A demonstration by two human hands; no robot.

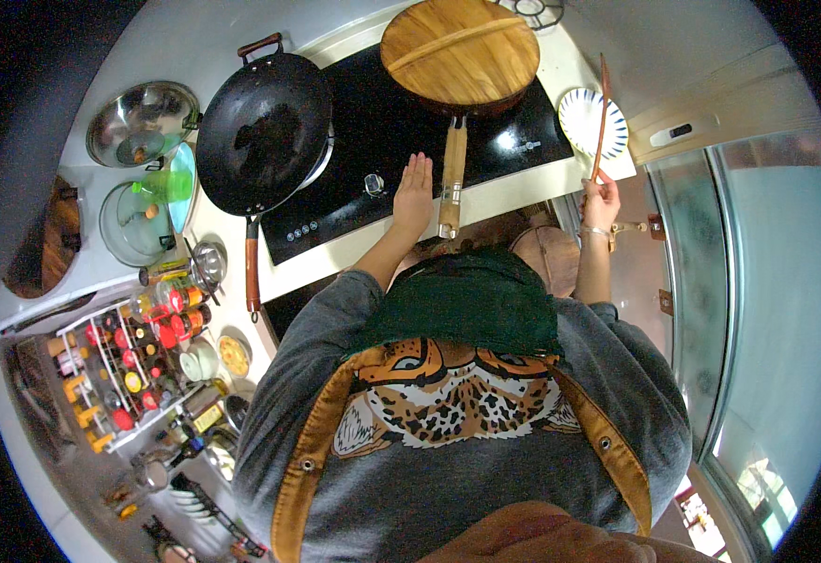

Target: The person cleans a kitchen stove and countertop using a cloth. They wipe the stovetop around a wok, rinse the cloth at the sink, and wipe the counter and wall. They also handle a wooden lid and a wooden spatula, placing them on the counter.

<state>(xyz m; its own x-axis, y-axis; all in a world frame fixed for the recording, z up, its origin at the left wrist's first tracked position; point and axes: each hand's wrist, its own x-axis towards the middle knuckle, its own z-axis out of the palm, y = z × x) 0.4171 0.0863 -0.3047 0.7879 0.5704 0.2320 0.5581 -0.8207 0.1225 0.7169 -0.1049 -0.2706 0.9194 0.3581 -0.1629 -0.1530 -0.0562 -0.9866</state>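
Observation:
My right hand [599, 204] grips the end of a long wooden spatula [602, 127], whose blade points away from me. The spatula passes over a white plate with blue marks round its rim [579, 116]. My left hand [414, 193] is flat with its fingers held together, over the front of the black glass cooktop [361, 112], and nothing shows in it. Just right of that hand runs the pale handle [454, 162] of a pan on the cooktop. A round wooden lid [459, 56] covers this pan, so its contents are hidden.
A black wok [262, 134] stands tilted on the left, its handle [252, 271] reaching over the counter edge. Metal and glass lids [150, 116] lean at the far left. A rack of bottles and jars [128, 366] stands nearer me. Right, there is a glass sliding door [769, 281].

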